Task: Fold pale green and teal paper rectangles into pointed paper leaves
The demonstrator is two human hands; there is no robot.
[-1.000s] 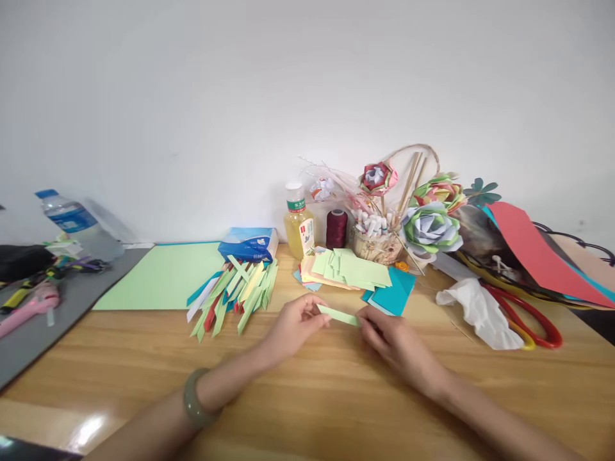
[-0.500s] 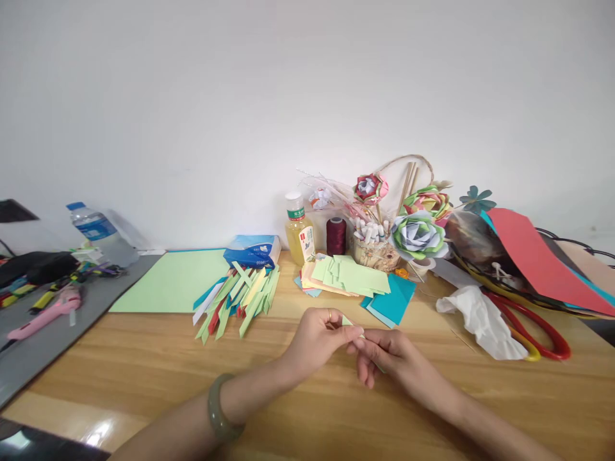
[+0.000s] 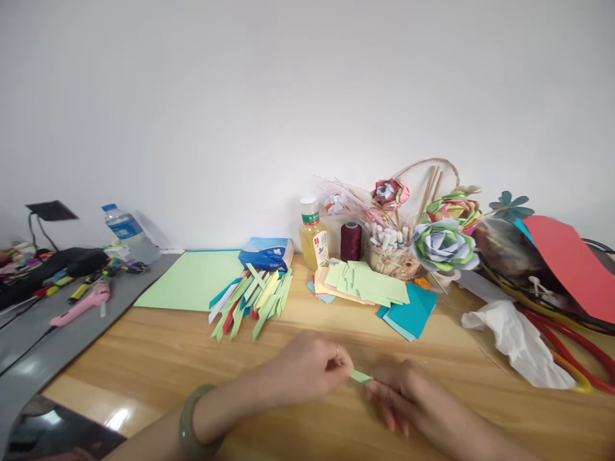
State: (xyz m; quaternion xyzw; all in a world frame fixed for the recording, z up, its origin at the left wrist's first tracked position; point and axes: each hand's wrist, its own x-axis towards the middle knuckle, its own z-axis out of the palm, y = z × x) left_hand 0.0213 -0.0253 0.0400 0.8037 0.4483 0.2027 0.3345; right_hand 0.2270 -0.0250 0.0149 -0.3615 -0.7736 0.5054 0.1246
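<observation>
In the head view, the light-brown wood-grained tabletop [image 3: 158,352] spread around both hands, its left side meeting a flat grey surface [image 3: 43,371]. Bare wood lay between the hands and the things beyond: a heap of narrow folded multicoloured paper strips [image 3: 259,298] to the left, flat teal paper sheets [image 3: 414,314] farther back, and a crumpled white tissue [image 3: 523,346] to the right. The left hand [image 3: 312,365], somewhat blurred, had its fingertips pinched together on one end of a short light-green paper strip [image 3: 360,376]. The right hand [image 3: 408,390] clamped the other end between thumb and fingers. The strip sat between the two hands, its long axis running crosswise and sloping slightly nearer the person towards the right; its ends were hidden by fingers.
</observation>
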